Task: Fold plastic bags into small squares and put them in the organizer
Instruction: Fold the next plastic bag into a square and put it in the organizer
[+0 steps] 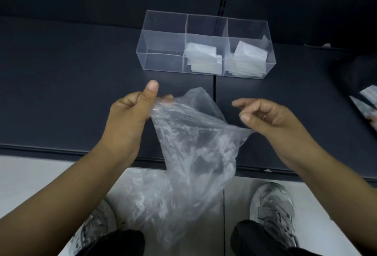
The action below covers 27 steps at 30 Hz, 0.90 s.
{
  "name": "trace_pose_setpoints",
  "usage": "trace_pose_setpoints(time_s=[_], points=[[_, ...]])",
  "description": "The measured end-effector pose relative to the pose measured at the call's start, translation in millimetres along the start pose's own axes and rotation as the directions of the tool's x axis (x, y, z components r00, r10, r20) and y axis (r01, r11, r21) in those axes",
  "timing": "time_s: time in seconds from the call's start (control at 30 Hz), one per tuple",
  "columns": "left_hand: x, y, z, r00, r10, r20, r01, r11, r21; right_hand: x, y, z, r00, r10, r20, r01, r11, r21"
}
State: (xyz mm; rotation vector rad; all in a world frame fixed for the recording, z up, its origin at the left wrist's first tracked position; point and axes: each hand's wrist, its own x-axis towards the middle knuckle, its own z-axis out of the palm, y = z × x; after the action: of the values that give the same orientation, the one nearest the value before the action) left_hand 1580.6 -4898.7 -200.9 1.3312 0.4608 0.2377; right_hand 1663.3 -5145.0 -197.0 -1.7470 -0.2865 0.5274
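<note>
- A clear, crinkled plastic bag (pixel 193 147) is held up unfolded in front of the person, over the front edge of a dark shelf (pixel 61 82); its lower part hangs down past the edge, above the pale floor (pixel 30 184).
- The bag's upper left edge is gripped by the left hand (pixel 130 112): the fingers are curled round the gathered plastic and the thumb (pixel 152 88) is raised straight up.
- The right hand (pixel 271 117) is held at the bag's upper right corner, with the forefinger and thumb loosely curled and a narrow gap between them. The corner is drawn in under this hand, but whether it is pinched there cannot be told.
- A ring (pixel 264 117) is worn on one finger of the right hand.
- A clear three-compartment organizer (pixel 161 59) is set on the shelf beyond the hands, well apart from the bag.
- Stacked folded white squares (pixel 202 55) are seen in its middle compartment, and a second stack of folded squares (pixel 250 55) in its right compartment, with the top one tilted.
- Grey sneakers (pixel 273 206) and black trousers (pixel 255 233) are seen below the shelf edge.
- Something dark with a pale packet (pixel 365 100) lies at the far right of the shelf; what it is cannot be made out.
</note>
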Motion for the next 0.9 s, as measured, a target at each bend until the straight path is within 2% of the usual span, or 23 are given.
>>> trace_pose_setpoints(time_s=[0.07, 0.13, 0.23, 0.3, 0.37, 0.43, 0.5, 0.57, 0.63, 0.7, 0.8, 0.87, 0.9], points=[[-1, 2, 0, 0.996, -0.079, -0.037, 0.077, 0.996, -0.041, -1, -3, -2, 0.999, -0.038, 0.005, 0.037, 0.997, 0.065], [-3, 3, 3, 0.986, -0.131, -0.1, 0.126, 0.991, -0.049, -4, -7, 1, 0.994, -0.041, 0.101, 0.035, 0.997, 0.067], [-6, 3, 7, 0.967, -0.183, -0.175, 0.17, 0.981, -0.089, -8, -6, 12, 0.933, 0.096, 0.347, -0.019, 0.976, -0.217], [-7, 2, 6, 0.958, -0.188, -0.215, 0.182, 0.982, -0.046, -11, -2, 19, 0.906, 0.189, 0.377, -0.052, 0.937, -0.346], [-9, 4, 6, 0.956, -0.181, -0.233, 0.186, 0.983, -0.004, -14, -1, 25, 0.902, 0.217, 0.375, -0.09, 0.941, -0.328], [-11, 6, 6, 0.944, -0.163, -0.287, 0.183, 0.982, 0.042, -17, 1, 28, 0.908, 0.18, 0.378, -0.094, 0.967, -0.235], [-12, 6, 5, 0.922, -0.139, -0.362, 0.188, 0.977, 0.104, -16, 2, 27, 0.951, 0.123, 0.283, -0.093, 0.989, -0.119], [-14, 2, 3, 0.91, -0.102, -0.401, 0.176, 0.972, 0.153, -12, -1, 26, 0.995, 0.069, 0.066, -0.068, 0.998, -0.017], [-17, -5, 1, 0.921, -0.092, -0.38, 0.186, 0.957, 0.221, -9, -5, 26, 0.99, 0.03, -0.135, -0.021, 0.998, 0.066], [-18, -12, -2, 0.922, -0.122, -0.368, 0.233, 0.933, 0.273, -6, -9, 25, 0.966, -0.004, -0.258, 0.024, 0.997, 0.074], [-12, -14, -12, 0.92, -0.135, -0.368, 0.272, 0.895, 0.352, -3, -13, 20, 0.956, -0.044, -0.29, 0.042, 0.999, -0.014], [-5, -7, -13, 0.965, -0.018, -0.262, 0.129, 0.9, 0.416, 0, -16, 22, 0.969, -0.054, -0.24, 0.043, 0.998, -0.051], [-1, 0, -8, 0.992, 0.028, -0.126, 0.032, 0.894, 0.447, 3, -18, 27, 0.978, -0.059, -0.2, 0.048, 0.997, -0.063]])
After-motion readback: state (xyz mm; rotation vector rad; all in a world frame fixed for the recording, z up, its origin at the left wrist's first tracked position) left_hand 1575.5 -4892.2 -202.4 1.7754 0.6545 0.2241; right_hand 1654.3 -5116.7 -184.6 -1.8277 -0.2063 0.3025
